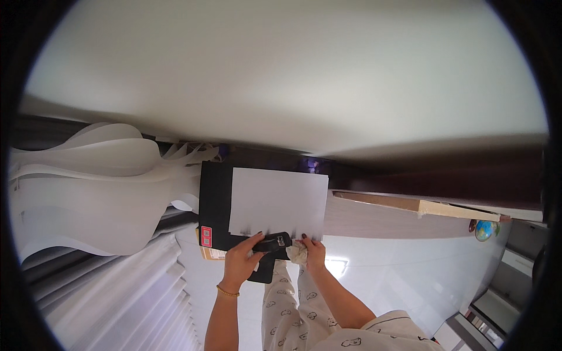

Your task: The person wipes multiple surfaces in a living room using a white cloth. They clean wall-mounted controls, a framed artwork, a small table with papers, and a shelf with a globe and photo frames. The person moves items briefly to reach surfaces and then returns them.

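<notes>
My left hand, with a beaded bracelet at the wrist, grips a small black device that looks like a stapler. A crumpled whitish cloth or tissue is pinched in my right hand, close beside the device's right end. Both hands are at the near edge of white paper sheets. Those sheets lie on the flat top of a black machine, probably a printer. Its front, with a black tray-like part sticking out, is partly hidden by my left hand.
A wavy white lampshade-like object stands left, above pleated curtains. Behind the machine is a pale wall. To the right are a wooden-edged board and a small globe. A cardboard box shows below the machine.
</notes>
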{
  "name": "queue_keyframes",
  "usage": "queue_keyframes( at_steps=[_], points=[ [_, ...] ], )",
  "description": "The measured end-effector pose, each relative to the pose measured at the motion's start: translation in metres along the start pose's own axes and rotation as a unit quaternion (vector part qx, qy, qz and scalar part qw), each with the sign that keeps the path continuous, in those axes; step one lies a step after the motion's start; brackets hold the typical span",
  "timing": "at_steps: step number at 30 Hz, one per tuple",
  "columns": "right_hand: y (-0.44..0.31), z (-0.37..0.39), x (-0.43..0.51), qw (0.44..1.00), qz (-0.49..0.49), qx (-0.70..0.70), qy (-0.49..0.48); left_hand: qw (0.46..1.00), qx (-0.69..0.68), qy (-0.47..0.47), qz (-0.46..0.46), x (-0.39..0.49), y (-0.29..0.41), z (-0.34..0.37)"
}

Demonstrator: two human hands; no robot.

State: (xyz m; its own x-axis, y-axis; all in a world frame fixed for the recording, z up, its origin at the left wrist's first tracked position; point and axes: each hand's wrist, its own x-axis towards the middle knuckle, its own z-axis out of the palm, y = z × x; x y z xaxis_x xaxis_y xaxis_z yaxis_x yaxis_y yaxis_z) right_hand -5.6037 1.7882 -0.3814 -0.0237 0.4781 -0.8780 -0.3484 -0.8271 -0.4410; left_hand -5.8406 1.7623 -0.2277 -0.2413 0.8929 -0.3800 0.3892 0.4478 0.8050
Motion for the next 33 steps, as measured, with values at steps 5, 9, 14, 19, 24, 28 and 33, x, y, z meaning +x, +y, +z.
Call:
queue_keyframes(
  at_steps=[5, 9, 14, 19, 24, 28, 33],
  points=[
    [-0.011, -0.004, -0.004, 0.997, 0.058, -0.010, -0.041, 0.997, 0.066, 0.022, 0.020, 0.014, -0.009, 0.010],
    [-0.017, -0.020, -0.012, 0.991, 0.110, -0.035, -0.070, 0.988, 0.147, 0.026, 0.038, 0.043, -0.014, 0.022],
    [-0.030, -0.060, -0.026, 0.977, 0.184, -0.013, -0.105, 0.979, 0.199, 0.006, 0.052, 0.076, -0.020, 0.036],
    [-0.054, -0.086, -0.026, 0.978, 0.158, 0.019, -0.132, 0.974, 0.217, 0.011, 0.055, 0.093, -0.027, 0.049],
    [-0.075, -0.083, -0.023, 0.983, 0.140, -0.018, -0.121, 0.970, 0.242, 0.008, 0.024, 0.089, -0.019, 0.052],
    [-0.085, -0.066, -0.032, 0.983, 0.136, -0.045, -0.112, 0.988, 0.103, 0.111, -0.038, 0.055, -0.025, 0.050],
    [-0.089, -0.037, -0.049, 0.975, 0.155, -0.034, -0.155, 0.968, 0.010, 0.237, -0.086, -0.051, -0.089, 0.059]
  ],
)
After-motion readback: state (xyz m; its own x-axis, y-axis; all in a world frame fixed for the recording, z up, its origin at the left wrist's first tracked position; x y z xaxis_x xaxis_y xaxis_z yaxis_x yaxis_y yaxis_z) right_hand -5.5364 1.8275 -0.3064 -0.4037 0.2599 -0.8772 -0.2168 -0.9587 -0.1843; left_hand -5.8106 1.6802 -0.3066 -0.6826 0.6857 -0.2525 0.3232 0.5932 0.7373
